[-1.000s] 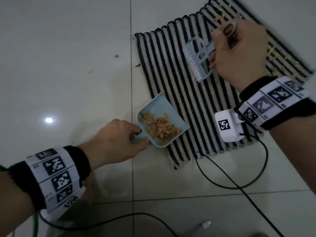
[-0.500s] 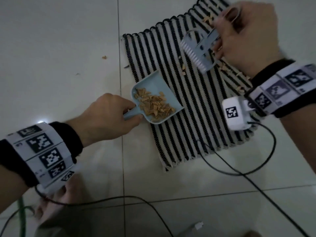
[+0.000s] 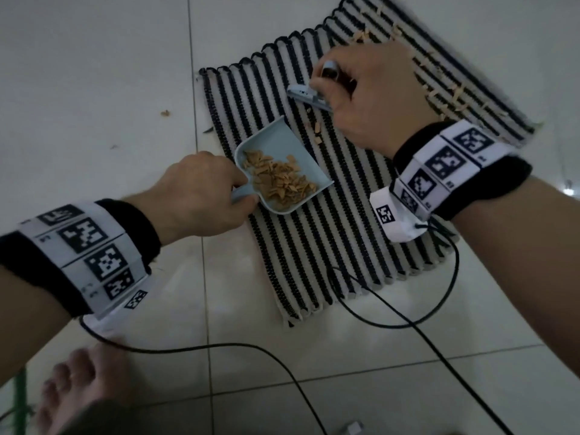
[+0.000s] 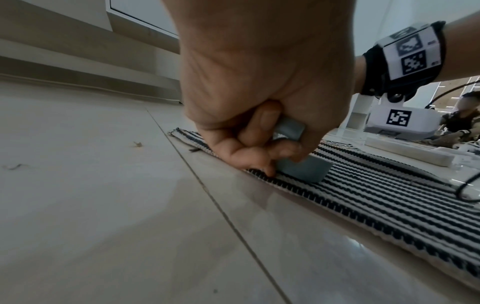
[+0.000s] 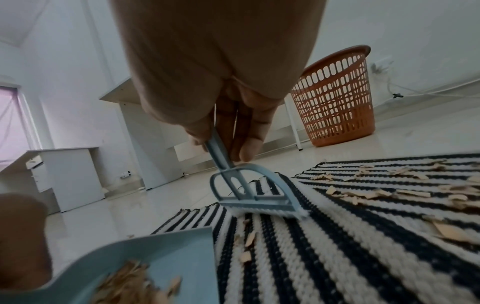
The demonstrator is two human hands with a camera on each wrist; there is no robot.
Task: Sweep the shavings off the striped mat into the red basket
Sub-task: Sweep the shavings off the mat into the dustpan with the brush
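Note:
A black-and-white striped mat (image 3: 317, 233) lies on the tiled floor. My left hand (image 3: 201, 189) grips the handle of a light-blue dustpan (image 3: 279, 146) that rests on the mat's left part and holds a pile of tan shavings (image 3: 282, 180). My right hand (image 3: 361, 89) grips the handle of a small blue brush (image 3: 306, 94), whose bristles touch the mat just beyond the pan's mouth (image 5: 262, 203). A few shavings (image 3: 317, 133) lie between brush and pan. More shavings (image 5: 389, 191) are scattered over the mat's far right part. The red basket (image 5: 335, 96) stands on the floor beyond the mat.
Black cables (image 3: 392, 321) run over the floor and the mat's near edge. A stray shaving (image 3: 165, 113) lies on the tiles left of the mat. A bare foot (image 3: 75, 387) is at the lower left. White furniture (image 5: 67, 174) stands along the wall.
The brush has swept down and toward the dustpan, from raised over the mat to bristles on it. The dustpan sits further onto the mat than a second ago.

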